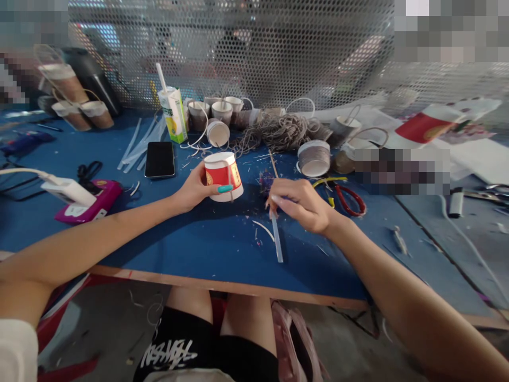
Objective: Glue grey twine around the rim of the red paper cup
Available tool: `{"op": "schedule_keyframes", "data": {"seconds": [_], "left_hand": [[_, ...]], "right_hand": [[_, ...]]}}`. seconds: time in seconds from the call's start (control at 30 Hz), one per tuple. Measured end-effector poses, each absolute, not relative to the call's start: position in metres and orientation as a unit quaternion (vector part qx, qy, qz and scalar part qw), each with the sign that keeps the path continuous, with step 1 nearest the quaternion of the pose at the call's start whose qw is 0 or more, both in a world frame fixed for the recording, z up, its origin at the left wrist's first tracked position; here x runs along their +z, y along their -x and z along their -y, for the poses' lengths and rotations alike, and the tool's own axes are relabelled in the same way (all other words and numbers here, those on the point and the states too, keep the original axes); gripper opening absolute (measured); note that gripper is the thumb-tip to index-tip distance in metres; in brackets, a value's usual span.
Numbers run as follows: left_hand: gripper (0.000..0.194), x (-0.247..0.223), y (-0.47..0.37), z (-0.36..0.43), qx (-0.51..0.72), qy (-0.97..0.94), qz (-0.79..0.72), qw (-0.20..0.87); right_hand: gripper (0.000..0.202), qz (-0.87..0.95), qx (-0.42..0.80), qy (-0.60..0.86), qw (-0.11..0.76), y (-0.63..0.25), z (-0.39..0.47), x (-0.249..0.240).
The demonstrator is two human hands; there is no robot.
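Note:
A red and white paper cup (pixel 217 175) is in my left hand (pixel 194 185), tilted a little above the table, with my thumb across its side. A thin cord or strip runs down the cup wall by the thumb. My right hand (pixel 300 204) is closed around what looks like a blue-purple glue gun (pixel 264 181), mostly hidden by the fingers. From under that hand a translucent glue stick (pixel 279 244) points toward me. A curved white strip (pixel 264 229) lies just left of the stick.
Behind my hands lie a heap of grey cord (pixel 284 130) and several cord-wrapped cups (pixel 314 159). Left are a phone (pixel 159 159), a drink carton (pixel 174 114) and a purple power strip (pixel 89 201). Red-handled pliers (pixel 352 201) lie right. A perforated metal screen (pixel 238 48) stands behind.

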State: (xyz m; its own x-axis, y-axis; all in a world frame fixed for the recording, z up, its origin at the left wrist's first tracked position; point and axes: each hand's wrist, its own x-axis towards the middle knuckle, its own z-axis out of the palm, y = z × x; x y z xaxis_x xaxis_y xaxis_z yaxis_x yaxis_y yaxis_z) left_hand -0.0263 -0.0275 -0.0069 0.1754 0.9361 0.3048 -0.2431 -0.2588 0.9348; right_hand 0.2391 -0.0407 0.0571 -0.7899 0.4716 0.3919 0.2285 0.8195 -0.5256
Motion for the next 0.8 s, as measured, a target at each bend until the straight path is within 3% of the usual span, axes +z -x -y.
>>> {"op": "schedule_keyframes", "data": {"seconds": [0.1,0.17,0.27,0.47,0.67,0.8], "left_hand": [[0.082,-0.007,0.024,0.027,0.559,-0.567,-0.304,0.523],[0.084,-0.006,0.022,0.029,0.563,-0.568,-0.301,0.520],[0.076,-0.004,0.016,0.034,0.561,-0.568,-0.310,0.517],[0.075,-0.003,0.007,0.045,0.572,-0.572,-0.322,0.493],[0.073,-0.001,0.006,0.048,0.564,-0.598,-0.321,0.471],[0.071,0.001,0.008,0.049,0.529,-0.619,-0.332,0.475]], "right_hand": [[0.029,0.871,0.213,0.279,0.343,-0.229,0.052,0.055],[0.021,0.835,0.276,0.311,0.360,-0.217,0.062,0.051],[0.036,0.801,0.358,0.329,0.349,-0.201,0.072,0.042],[0.034,0.797,0.283,0.366,0.388,-0.190,0.077,0.032],[0.004,0.816,0.211,0.361,0.400,-0.192,0.076,0.031],[0.011,0.784,0.294,0.365,0.406,-0.197,0.073,0.035]]}}
